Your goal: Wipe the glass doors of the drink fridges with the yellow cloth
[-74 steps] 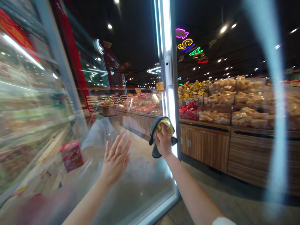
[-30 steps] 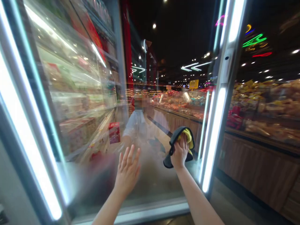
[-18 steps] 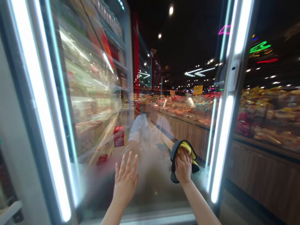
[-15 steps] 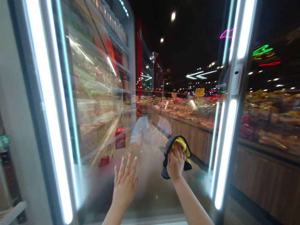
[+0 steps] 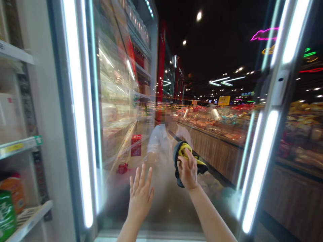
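A partly fogged glass door (image 5: 161, 205) fills the space before me, with the store and a faint reflection of a person showing in it. My left hand (image 5: 140, 193) rests flat against the glass, fingers stretched and spread, holding nothing. To its right and slightly higher, my right hand (image 5: 188, 169) grips a bunched yellow and dark grey cleaning cloth (image 5: 179, 168) against the pane. Its fingers are bent into the yellow side. Part of the cloth is hidden behind that hand.
Bright light strips (image 5: 78, 114) run down the left side of the door frame, and more light strips (image 5: 261, 171) down the right, beside a lock-like fitting (image 5: 279, 87). Shelves (image 5: 21, 146) with packaged goods stand at far left. Wood-panelled display counters (image 5: 214, 144) appear at right.
The view has turned left, bringing the left shelves into sight. My right hand has shifted with the cloth, which is more bunched now. My left hand stays flat on the glass.
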`<state>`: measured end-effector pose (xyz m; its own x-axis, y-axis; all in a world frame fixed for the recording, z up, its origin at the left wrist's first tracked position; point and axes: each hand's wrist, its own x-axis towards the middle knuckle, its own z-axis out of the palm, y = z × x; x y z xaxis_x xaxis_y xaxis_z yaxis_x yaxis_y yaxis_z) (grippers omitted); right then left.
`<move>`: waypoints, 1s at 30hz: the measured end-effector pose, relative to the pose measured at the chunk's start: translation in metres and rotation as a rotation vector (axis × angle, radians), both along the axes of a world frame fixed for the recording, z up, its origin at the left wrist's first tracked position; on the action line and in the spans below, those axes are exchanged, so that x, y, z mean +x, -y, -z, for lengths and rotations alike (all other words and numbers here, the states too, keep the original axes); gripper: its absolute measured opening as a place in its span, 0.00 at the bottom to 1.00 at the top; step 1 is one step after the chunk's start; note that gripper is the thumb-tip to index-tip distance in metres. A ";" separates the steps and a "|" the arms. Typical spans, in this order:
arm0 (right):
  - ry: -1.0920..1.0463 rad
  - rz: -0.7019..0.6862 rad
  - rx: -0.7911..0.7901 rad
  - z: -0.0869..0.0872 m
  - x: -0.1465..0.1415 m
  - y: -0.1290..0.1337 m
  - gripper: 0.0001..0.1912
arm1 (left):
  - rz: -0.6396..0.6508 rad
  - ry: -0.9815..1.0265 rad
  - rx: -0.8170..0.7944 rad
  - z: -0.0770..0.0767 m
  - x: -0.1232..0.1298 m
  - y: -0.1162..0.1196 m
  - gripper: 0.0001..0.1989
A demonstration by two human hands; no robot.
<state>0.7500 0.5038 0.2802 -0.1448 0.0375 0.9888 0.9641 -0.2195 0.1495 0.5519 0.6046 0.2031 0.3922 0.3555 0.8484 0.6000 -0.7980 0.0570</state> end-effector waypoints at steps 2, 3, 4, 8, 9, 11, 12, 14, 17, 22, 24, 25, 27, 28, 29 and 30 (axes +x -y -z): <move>0.044 0.012 -0.099 -0.001 -0.017 -0.015 0.22 | -0.014 0.000 -0.006 -0.001 -0.003 -0.004 0.37; 0.077 0.023 -0.177 0.005 -0.023 -0.017 0.23 | -0.021 0.001 -0.006 -0.001 -0.005 -0.006 0.37; 0.113 0.033 -0.262 0.014 -0.026 -0.014 0.23 | -0.024 0.000 -0.001 -0.002 -0.007 -0.008 0.37; 0.170 0.054 -0.437 0.051 -0.007 0.024 0.22 | -0.007 -0.018 0.039 -0.001 -0.018 -0.016 0.38; 0.146 0.069 -0.426 0.055 0.001 0.033 0.22 | -0.006 -0.017 0.046 0.000 -0.021 -0.018 0.38; 0.062 0.114 -0.347 0.052 0.010 0.040 0.22 | -0.021 0.001 0.044 0.002 -0.026 -0.023 0.38; 0.013 0.138 -0.294 0.046 0.010 0.036 0.22 | -0.032 0.014 0.037 0.004 -0.029 -0.025 0.39; -0.072 0.165 -0.194 0.034 -0.003 0.017 0.21 | -0.051 0.033 0.020 0.007 -0.033 -0.028 0.39; -0.092 0.124 -0.203 0.031 -0.035 -0.018 0.19 | -0.057 0.040 0.012 0.012 -0.037 -0.031 0.39; 0.189 0.010 -0.448 0.062 -0.042 -0.016 0.18 | -0.055 0.026 0.018 0.018 -0.047 -0.037 0.39; 0.200 0.017 -0.466 0.064 -0.031 -0.003 0.19 | -0.057 0.027 0.008 0.019 -0.054 -0.041 0.39; 0.166 0.030 -0.438 0.060 -0.029 0.001 0.19 | -0.059 0.030 0.001 0.019 -0.057 -0.043 0.39; 0.070 0.039 -0.359 0.044 -0.034 -0.006 0.19 | -0.063 0.039 -0.018 0.019 -0.063 -0.048 0.39; 0.026 0.029 -0.333 0.036 -0.042 -0.015 0.19 | -0.064 0.044 -0.027 0.019 -0.065 -0.050 0.39; -0.008 0.010 -0.317 0.029 -0.053 -0.028 0.19 | -0.064 0.050 -0.035 0.020 -0.067 -0.051 0.39; -0.033 -0.012 -0.305 0.024 -0.065 -0.043 0.18 | -0.065 0.055 -0.043 0.021 -0.069 -0.053 0.40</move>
<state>0.6847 0.5469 0.2562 -0.1154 0.3320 0.9362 0.9717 -0.1577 0.1757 0.4833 0.6574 0.1820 0.3209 0.4148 0.8515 0.6451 -0.7539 0.1242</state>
